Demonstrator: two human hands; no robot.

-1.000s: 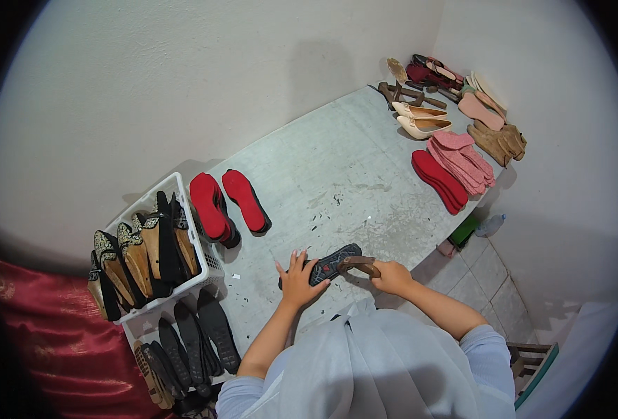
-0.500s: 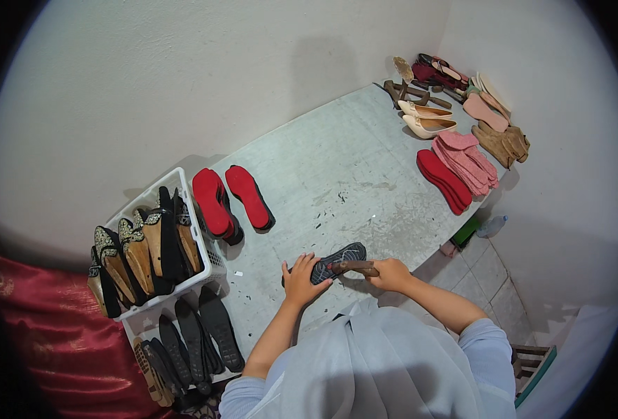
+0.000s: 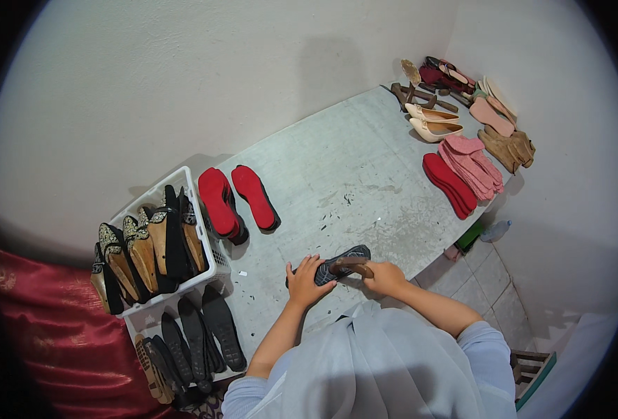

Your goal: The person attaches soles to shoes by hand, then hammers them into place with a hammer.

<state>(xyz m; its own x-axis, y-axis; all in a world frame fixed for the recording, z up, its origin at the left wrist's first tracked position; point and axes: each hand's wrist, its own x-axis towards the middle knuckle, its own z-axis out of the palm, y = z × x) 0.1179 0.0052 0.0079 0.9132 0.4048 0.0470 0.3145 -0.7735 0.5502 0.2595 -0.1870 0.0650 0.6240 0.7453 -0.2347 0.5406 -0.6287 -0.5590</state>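
The left hand (image 3: 307, 283) lies spread over the near-left part of the dark grey, pale-patterned shoe sole (image 3: 356, 252), fingers extended rather than clenched. The sole rests on the pale grey worktop (image 3: 323, 153), its far-right end sticking out beyond that hand. To the right, the right hand (image 3: 384, 278) grips the handle of a brown hammer-like tool (image 3: 355, 261), which crosses above the sole; whether they touch, I cannot tell. Farther left stand red-topped black soles (image 3: 255, 195) and a white plastic basket (image 3: 223, 264) of black-and-tan shoes (image 3: 139, 253).
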